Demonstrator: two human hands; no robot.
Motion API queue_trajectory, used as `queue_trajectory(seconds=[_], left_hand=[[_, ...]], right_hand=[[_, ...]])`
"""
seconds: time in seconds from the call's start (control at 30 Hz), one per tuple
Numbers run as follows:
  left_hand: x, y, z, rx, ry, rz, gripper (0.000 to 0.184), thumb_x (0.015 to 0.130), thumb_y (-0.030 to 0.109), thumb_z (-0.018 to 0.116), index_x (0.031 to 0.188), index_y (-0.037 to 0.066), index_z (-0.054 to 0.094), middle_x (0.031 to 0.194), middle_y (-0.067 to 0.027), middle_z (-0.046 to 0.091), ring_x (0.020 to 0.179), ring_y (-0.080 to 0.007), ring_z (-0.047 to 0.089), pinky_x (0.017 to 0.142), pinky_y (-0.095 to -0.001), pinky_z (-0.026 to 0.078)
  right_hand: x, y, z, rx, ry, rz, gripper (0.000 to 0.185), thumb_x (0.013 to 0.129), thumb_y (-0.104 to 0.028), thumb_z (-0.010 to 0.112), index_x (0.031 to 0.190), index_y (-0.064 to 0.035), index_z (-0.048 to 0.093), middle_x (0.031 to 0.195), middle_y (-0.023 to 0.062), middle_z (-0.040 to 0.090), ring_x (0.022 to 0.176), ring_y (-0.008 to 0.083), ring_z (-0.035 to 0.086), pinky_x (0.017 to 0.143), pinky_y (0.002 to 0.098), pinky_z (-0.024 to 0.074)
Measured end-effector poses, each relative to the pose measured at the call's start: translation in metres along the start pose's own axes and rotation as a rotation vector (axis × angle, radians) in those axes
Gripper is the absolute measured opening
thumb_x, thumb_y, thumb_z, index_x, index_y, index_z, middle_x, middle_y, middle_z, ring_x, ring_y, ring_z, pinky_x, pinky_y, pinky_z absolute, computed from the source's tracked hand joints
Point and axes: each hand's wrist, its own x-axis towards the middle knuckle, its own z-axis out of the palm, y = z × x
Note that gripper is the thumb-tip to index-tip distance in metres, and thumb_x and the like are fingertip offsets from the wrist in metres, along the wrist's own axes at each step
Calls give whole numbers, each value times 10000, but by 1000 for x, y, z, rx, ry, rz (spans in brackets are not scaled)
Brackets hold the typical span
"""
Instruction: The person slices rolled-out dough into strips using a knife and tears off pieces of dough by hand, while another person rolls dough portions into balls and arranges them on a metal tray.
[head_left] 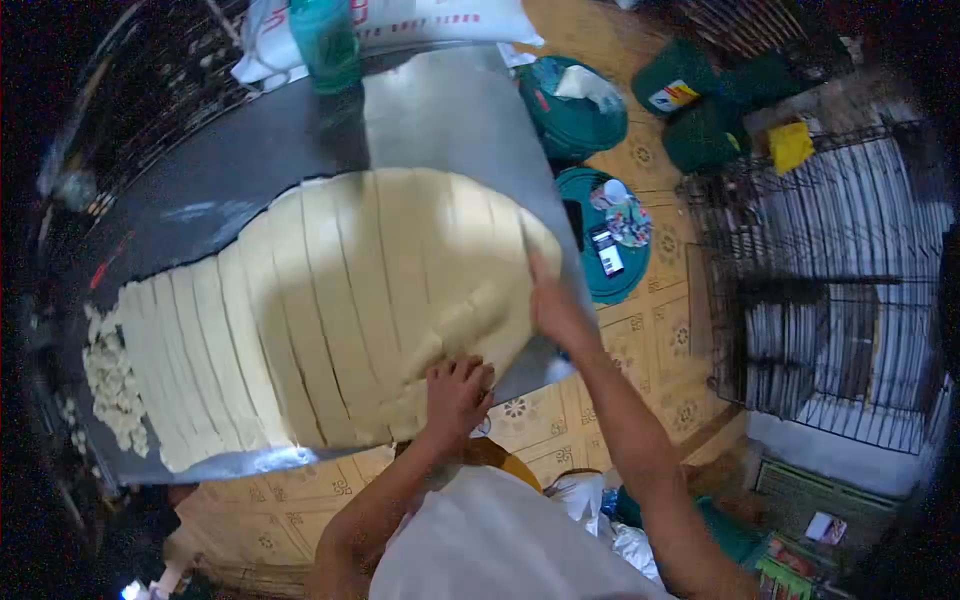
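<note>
A big pale sheet of dough (360,260) lies over the metal table (250,170), with long parallel cuts dividing much of it into strips. On the near edge of the dough, my left hand (460,393) presses down with its fingers spread and bent, beside a folded, lumpy patch. My right hand (558,308) is closed at the right end of the sheet, by the outermost cut. Something slim seems to reach from it along that cut, but blur hides what it is. Small dough pieces (115,385) are heaped at the left end.
A teal plastic container (328,50) and a printed white sack (430,22) are at the table's far side. Right of the table stand lidded green tubs (570,125), one teal lid (590,285) bearing a phone (607,252). Wire racks (830,290) line the right.
</note>
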Motion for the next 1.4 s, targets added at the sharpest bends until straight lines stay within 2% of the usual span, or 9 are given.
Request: queue_trajectory(seconds=[0.23,0.4,0.47,0.6,0.77,1.07,1.17,1.3,1.4], left_hand=[[9,-3,-16,-32,-10,41,438,738,288,752,1156,191,663,1194,-24,614,1090,-292,534,929,-465,385],[11,0,-10,-35,-18,3,405,733,285,751,1120,186,678,1172,-28,615,1086,-294,534,923,-466,385],[11,1,-10,-19,-36,-3,404,733,280,753,1118,185,679,1177,-28,616,1092,-293,534,933,-464,384],[12,19,-6,40,-25,-64,398,731,266,757,1113,182,684,1191,-30,619,1110,-290,535,965,-456,379],[12,44,-22,135,-90,-105,360,794,245,767,1129,147,680,1195,-66,650,1085,-312,581,911,-434,465],[-150,58,-19,-413,539,-671,210,984,70,610,1182,41,672,1086,-83,696,933,-193,630,845,-310,524],[-263,10,28,-729,765,-904,205,968,92,654,1159,17,661,1133,-105,678,1016,-188,618,905,-287,515],[-440,-24,97,-2079,515,-188,208,987,137,647,1177,53,644,1170,-88,651,917,-202,637,860,-331,526],[-501,-44,101,-1833,737,-367,210,950,142,649,1144,62,660,1134,-94,663,930,-232,646,857,-347,523]], right_hand=[[-155,80,60,-325,-174,154,757,1008,-116,510,1668,-197,150,699,246,667,558,390,633,489,506,437],[-234,170,73,-128,12,-199,739,985,-177,566,1632,-78,222,663,180,651,521,346,621,468,472,456],[-218,165,55,-32,10,3,739,978,-165,574,1644,-164,253,817,189,712,554,375,642,471,465,474],[-91,114,7,-142,383,-341,625,972,-169,549,1581,-167,406,978,160,736,704,386,656,587,481,504],[80,70,-34,-146,289,-526,511,953,-213,560,1457,-130,538,1136,191,669,908,393,652,770,482,521],[110,-31,-15,-260,753,-830,482,830,-50,574,1310,-51,615,1046,136,639,852,335,614,777,455,494],[32,-22,60,350,379,-1025,423,848,-13,631,1269,-39,663,915,94,667,776,246,608,700,386,498],[-89,-21,125,433,43,-1294,266,876,-60,649,1129,-15,718,862,94,680,615,285,585,596,388,493],[-144,-46,162,306,-195,-1182,251,904,-76,649,1136,-3,712,796,101,683,649,273,605,625,364,503]])
